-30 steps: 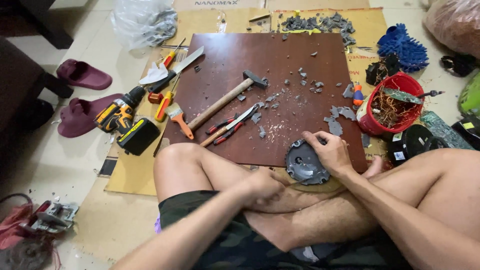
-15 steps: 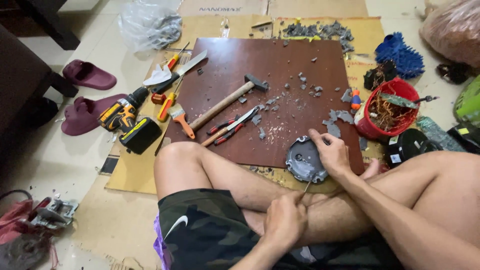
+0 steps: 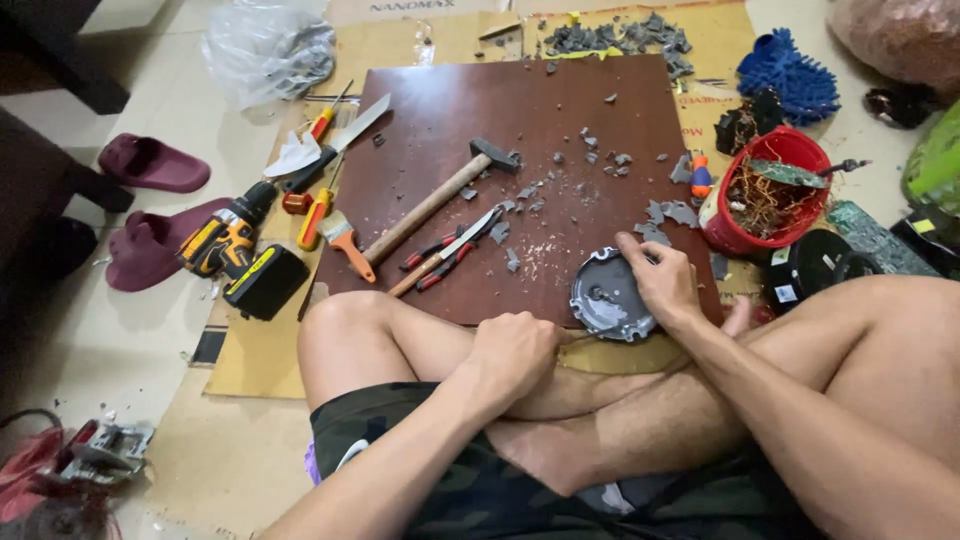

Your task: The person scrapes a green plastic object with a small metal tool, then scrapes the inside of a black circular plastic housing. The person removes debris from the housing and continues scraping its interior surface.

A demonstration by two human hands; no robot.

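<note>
Right hand (image 3: 660, 285) is spread flat, fingers open, pressing down on the round grey metal part (image 3: 607, 297) at the near edge of the brown board (image 3: 520, 110); the part sits under and just left of those fingers. Left hand (image 3: 515, 350) is curled into a fist over the crossed legs, just left of the part. A thin tool seems to run from the fist towards the part, but I cannot tell what it grips.

Just beyond the right fingertips lie grey broken fragments (image 3: 670, 212) scattered on the board. Further right of the fingers stands the red bucket (image 3: 722, 232), holding a tangle of coppery wire (image 3: 765, 200) with a green circuit board (image 3: 790, 172) laid across the top. A small orange-handled tool (image 3: 701, 176) sits against its left wall.

Left of the fist, well apart: a wooden-handled hammer (image 3: 435, 198), red-handled pliers (image 3: 450, 255), a small paintbrush (image 3: 345, 240). Beyond them, off the board, a yellow and black cordless drill (image 3: 235, 245). Far corner, a clear plastic bag (image 3: 270, 45) with grey pieces inside.
</note>
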